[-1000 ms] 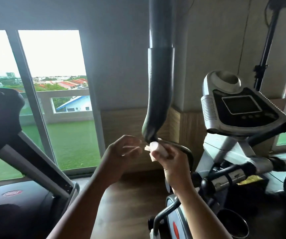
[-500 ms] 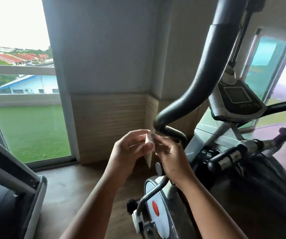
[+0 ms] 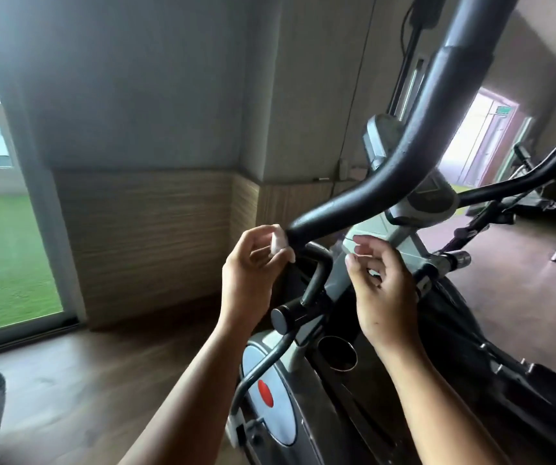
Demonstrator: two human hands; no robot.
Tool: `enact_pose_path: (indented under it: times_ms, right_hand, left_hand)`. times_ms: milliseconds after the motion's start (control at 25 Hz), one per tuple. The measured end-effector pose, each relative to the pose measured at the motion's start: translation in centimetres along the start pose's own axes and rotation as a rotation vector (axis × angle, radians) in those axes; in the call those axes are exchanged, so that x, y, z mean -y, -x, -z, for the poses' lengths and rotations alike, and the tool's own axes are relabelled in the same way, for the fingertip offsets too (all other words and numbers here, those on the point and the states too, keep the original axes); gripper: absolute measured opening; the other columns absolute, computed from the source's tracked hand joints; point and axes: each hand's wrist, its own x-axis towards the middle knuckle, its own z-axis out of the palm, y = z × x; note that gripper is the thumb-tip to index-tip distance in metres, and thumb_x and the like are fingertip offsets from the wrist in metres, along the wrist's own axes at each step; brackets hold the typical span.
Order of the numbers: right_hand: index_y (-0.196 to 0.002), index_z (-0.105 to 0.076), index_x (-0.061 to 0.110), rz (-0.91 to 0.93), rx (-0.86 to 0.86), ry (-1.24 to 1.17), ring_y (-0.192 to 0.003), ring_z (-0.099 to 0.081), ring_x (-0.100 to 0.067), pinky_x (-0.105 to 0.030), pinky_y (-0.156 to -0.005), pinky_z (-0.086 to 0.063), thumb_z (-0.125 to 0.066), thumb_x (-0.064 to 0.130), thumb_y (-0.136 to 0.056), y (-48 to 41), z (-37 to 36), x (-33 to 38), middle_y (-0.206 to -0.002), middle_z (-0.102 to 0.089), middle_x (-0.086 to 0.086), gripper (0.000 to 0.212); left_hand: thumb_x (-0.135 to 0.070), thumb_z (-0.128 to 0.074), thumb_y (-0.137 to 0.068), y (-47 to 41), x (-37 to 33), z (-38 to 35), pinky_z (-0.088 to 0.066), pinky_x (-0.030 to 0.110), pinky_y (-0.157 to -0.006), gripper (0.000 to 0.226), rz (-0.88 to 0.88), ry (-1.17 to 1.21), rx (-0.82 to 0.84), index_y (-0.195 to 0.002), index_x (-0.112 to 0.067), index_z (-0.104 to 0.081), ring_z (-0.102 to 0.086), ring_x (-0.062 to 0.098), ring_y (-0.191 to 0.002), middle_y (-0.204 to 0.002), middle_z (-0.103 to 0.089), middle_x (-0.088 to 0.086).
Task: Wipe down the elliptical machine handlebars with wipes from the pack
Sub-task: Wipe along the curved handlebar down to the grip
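Wipe [image 3: 278, 244]: small, white, bunched, pinched between thumb and fingertips of the left hand [image 3: 253, 273] and touching the free end of the long black handlebar [image 3: 380, 176]. Likely light, limp and damp. Apt to fold or slide off a round bar, so best wrapped around the tube and held through the sheet with a closed grip, not by a corner. Handlebar padded-looking and stiff, curving up and away to the right. Probably firm under pressure, though possibly free to swing on its pivot, so worth steadying. Right hand [image 3: 382, 286] apart from the left, fingers loosely curled, nothing visible in it, hovering just below the console [image 3: 427, 199]. Beneath: short lower grip [image 3: 316, 276] and cup holder [image 3: 337, 352]. Farther out: wooden floor [image 3: 102, 380] and window [image 3: 1, 246]. Pack of wipes not in view.
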Motion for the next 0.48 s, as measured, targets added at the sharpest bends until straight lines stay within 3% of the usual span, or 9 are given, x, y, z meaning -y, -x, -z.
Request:
enact_pose_path:
  times_ms: [120, 240, 360, 480]
  right_hand:
    - [-0.117, -0.053, 0.029, 0.064, -0.104, -0.135, -0.104, -0.067, -0.013, -0.022, -0.087, -0.055, -0.066, 0.008, -0.094, -1.2, 0.8, 1.7, -0.116, -0.062, 0.004, 0.034]
    - [-0.115, -0.047, 0.038, 0.154, -0.132, -0.221, -0.108, -0.067, -0.016, -0.019, -0.085, -0.053, -0.068, 0.014, -0.090, -2.0, 0.3, 3.1, -0.119, -0.060, 0.006, 0.040]
    - [-0.114, -0.041, 0.028, 0.194, -0.162, -0.241, -0.101, -0.066, 0.001, -0.012, -0.080, -0.052, -0.067, -0.003, -0.090, -2.1, -0.7, 3.4, -0.116, -0.057, 0.005, 0.047]
    - [-0.113, -0.039, 0.024, 0.217, -0.147, -0.279, -0.095, -0.065, 0.007, -0.011, -0.079, -0.052, -0.062, -0.011, -0.089, -2.2, -0.9, 3.2, -0.110, -0.063, 0.013, 0.049]
  left_hand:
    - [-0.007, -0.082, -0.080, -1.7, 0.7, -0.2, -0.058, 0.024, -0.081, 0.036, 0.002, -0.055, -0.014, -0.108, -0.026, -0.071, -0.073, 0.007, -0.094, -0.097, -0.076, -0.011]
    - [-0.007, -0.083, -0.079, -2.2, 2.6, 0.0, -0.059, 0.038, -0.091, 0.036, 0.024, -0.088, 0.008, -0.108, -0.027, -0.073, -0.074, 0.012, -0.095, -0.097, -0.078, -0.006]
    - [-0.007, -0.084, -0.079, -2.0, 3.8, -0.3, -0.058, 0.045, -0.093, 0.037, 0.039, -0.108, 0.002, -0.107, -0.029, -0.074, -0.075, 0.016, -0.094, -0.096, -0.078, -0.005]
    - [-0.009, -0.085, -0.078, -1.7, 4.0, -0.8, -0.058, 0.028, -0.090, 0.036, -0.062, -0.165, -0.051, -0.108, -0.028, -0.074, -0.074, 0.005, -0.091, -0.091, -0.078, -0.012]
